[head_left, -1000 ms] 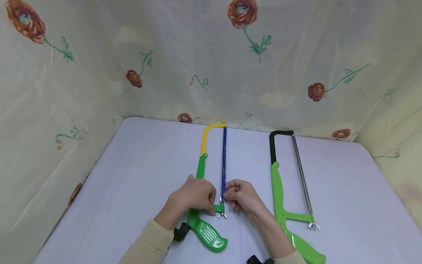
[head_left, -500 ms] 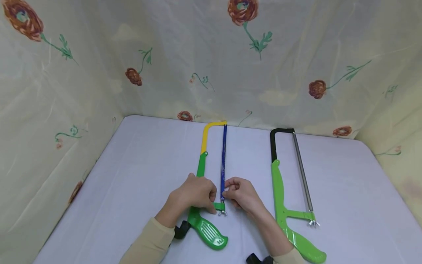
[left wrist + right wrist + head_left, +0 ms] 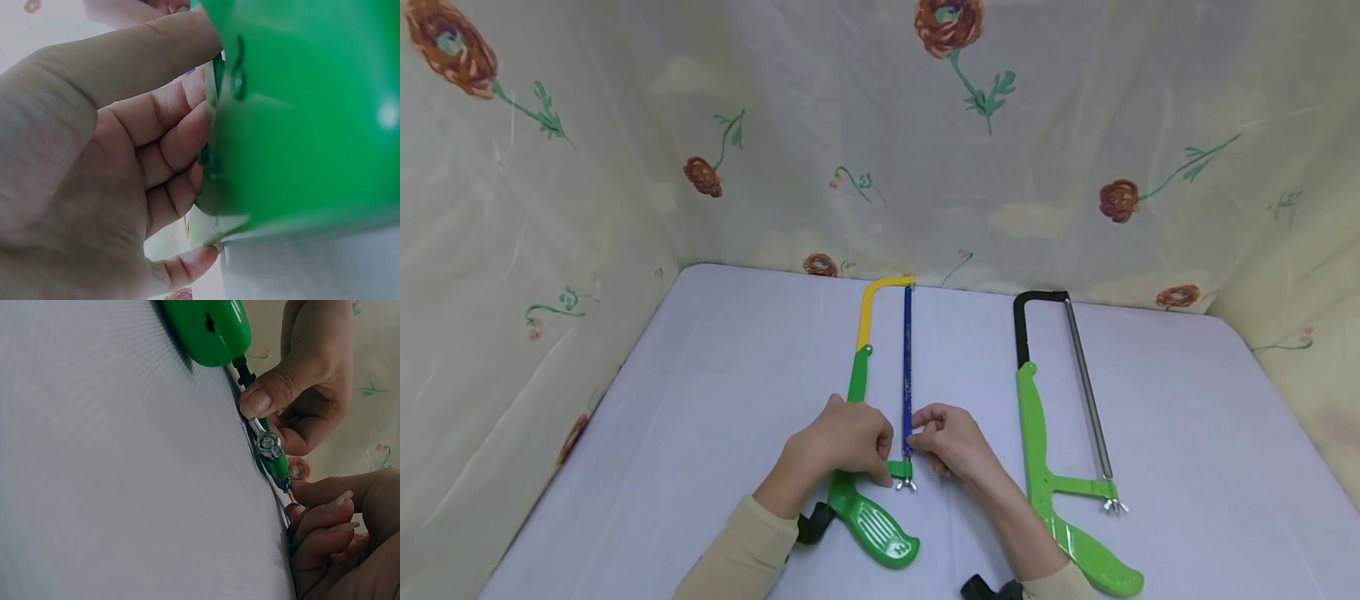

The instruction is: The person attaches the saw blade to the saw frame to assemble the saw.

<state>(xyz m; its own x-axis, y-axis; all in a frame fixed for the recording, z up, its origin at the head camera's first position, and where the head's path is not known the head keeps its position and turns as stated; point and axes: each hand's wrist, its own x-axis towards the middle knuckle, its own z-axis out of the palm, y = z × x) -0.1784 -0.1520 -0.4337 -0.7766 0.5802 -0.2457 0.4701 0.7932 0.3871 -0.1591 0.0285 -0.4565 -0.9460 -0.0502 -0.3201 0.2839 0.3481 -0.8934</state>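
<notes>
At right hand [image 3: 953, 442] — blade [image 3: 907, 358] (pinched)

A lime saw [image 3: 1033, 429] lies at 4 o'clock from the head view's centre, its black bow [image 3: 1022, 335] pointing to 12 and its grey blade [image 3: 1086, 387] on the 3 o'clock side, on a pale table [image 3: 745, 350]; beyond, a cream curtain [image 3: 820, 100] bears rust-red flowers [image 3: 949, 27] at 10, 12 and 2.
</notes>
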